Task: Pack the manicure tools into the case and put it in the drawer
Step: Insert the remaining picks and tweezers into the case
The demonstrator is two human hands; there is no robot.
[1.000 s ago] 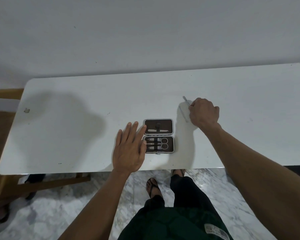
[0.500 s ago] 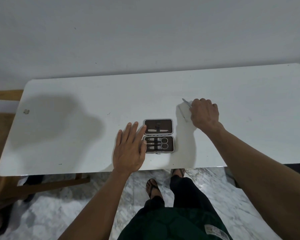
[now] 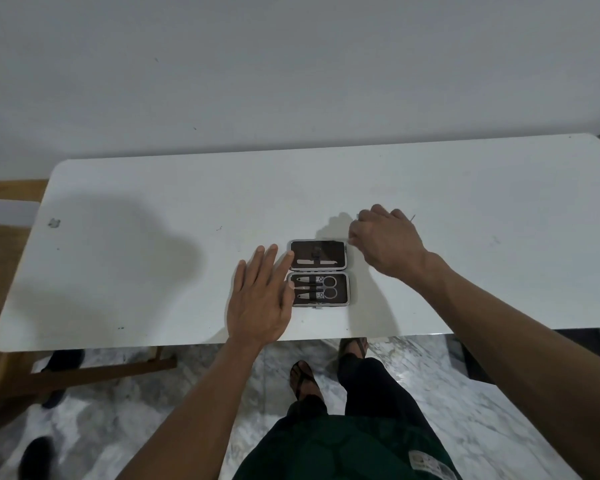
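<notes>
Smooth white table (image 3: 430, 188), seemingly metal-rimmed case (image 3: 319, 272)

One case (image 3: 319, 273) lies open on the one tabletop (image 3: 153, 202), showing its two halves. In the near half I count three tools strapped in: one pair of scissors (image 3: 328, 287) and two clippers (image 3: 303, 279). The far half carries one flat file (image 3: 317, 261). I have two hands over the tabletop: my left hand (image 3: 262, 299) and my right hand (image 3: 383, 240), which holds one thin metal tool (image 3: 412, 218). That makes five tools in all.
</notes>
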